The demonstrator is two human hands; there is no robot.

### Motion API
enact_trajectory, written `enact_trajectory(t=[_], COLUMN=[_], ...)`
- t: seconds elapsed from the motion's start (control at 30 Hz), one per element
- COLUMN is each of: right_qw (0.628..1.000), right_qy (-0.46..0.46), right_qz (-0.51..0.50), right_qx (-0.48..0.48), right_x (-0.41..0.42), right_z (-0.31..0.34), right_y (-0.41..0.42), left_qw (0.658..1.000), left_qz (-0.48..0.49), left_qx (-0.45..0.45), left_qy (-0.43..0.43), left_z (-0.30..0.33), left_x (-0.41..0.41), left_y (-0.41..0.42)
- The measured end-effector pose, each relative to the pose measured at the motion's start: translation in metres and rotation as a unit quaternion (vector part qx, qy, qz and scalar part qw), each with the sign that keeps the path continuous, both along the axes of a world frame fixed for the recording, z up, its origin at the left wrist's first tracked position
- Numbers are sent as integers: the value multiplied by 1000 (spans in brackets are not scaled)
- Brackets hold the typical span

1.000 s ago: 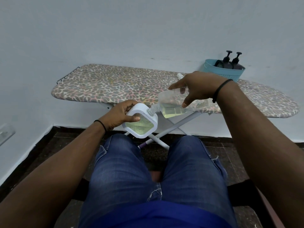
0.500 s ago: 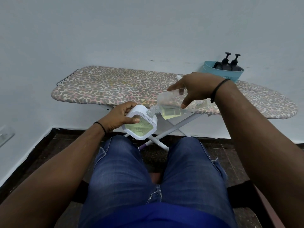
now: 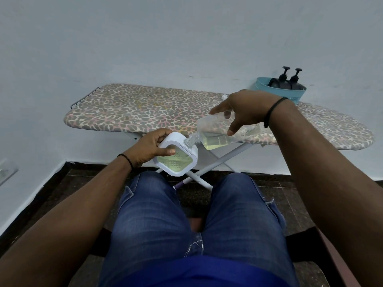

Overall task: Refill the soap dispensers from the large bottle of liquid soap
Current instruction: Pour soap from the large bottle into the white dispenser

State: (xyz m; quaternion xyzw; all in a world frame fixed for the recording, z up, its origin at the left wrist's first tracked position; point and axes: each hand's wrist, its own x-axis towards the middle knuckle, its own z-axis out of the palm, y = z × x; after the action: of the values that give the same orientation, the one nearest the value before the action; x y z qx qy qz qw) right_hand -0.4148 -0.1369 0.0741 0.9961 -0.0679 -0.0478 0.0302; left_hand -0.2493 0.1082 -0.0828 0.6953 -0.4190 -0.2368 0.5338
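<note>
Midway: pouring into one square dispenser.
White soap dispenser [image 3: 175, 156], above the knees in the left hand [image 3: 148, 148] grip, looks partly full; right hand [image 3: 244, 112] grips the tilted soap bottle [image 3: 219, 135], neck at its opening. Two pump bottles [image 3: 287, 80] wait in the basket [image 3: 279, 93] on the ironing board [image 3: 145, 108].

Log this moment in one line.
pouring | left hand holds dispenser | right hand tilts soap bottle | neck at opening

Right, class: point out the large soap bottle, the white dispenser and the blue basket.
large soap bottle [image 3: 215, 134]: head view, on its clear tilted body above the yellow soap.
white dispenser [image 3: 175, 155]: head view, on its clear front window.
blue basket [image 3: 261, 83]: head view, on its left outer wall.
</note>
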Motion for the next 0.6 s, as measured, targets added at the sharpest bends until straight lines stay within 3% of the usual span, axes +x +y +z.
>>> enact_trajectory(t=[0.6], right_qw=[1000], right_qy=[22], right_qz=[-5], right_qx=[-10], right_x=[3], right_z=[8], right_y=[6], left_qw=[1000], left_qz=[-11], left_qx=[-10], left_qy=[2], left_z=[-1], left_x=[2], left_y=[0])
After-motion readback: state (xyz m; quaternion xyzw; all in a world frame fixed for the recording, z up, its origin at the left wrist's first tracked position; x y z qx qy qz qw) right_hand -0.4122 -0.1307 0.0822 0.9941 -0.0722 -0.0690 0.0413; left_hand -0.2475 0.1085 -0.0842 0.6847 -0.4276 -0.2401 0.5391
